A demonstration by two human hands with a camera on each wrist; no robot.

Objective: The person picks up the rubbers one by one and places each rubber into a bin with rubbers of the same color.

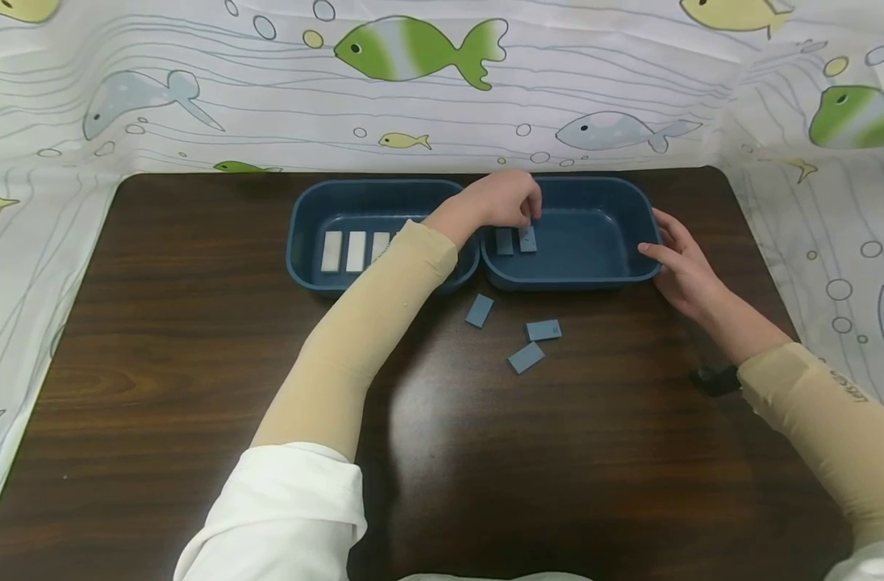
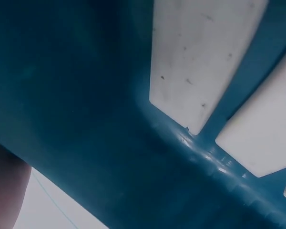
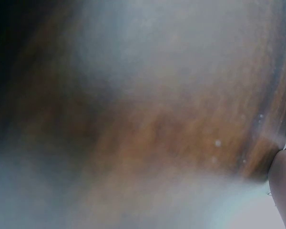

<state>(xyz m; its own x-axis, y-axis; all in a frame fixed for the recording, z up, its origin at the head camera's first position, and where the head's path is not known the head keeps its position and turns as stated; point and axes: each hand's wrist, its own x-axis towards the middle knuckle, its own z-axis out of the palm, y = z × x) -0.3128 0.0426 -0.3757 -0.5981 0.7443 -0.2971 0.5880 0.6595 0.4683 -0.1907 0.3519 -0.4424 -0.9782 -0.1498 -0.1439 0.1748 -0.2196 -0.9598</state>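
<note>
Left hand (image 1: 510, 198): reaching across into the right blue tray (image 1: 587, 246), fingertips bent down and seemingly pinching the far end of a marked grey-blue tile (image 1: 528, 240); the grip from above appears to suit standing it clear of its neighbour.

Right hand (image 1: 681, 262): well apart from the left, clamped on that tray's outer end, thumb over the rim, fingers outside; likely steadying it.

Second grey-blue tile (image 1: 504, 241): same tray, just left of the pinched one, parallel, a gap between.

Loose grey-blue tiles (image 1: 526, 357), three: on the wood-grain table (image 1: 195, 387), nearer the body than either hand, within easy reach.

White blocks (image 1: 356, 252): spaced row in the left blue tray (image 1: 380, 202), left of the left hand; total hidden by the forearm.
</note>
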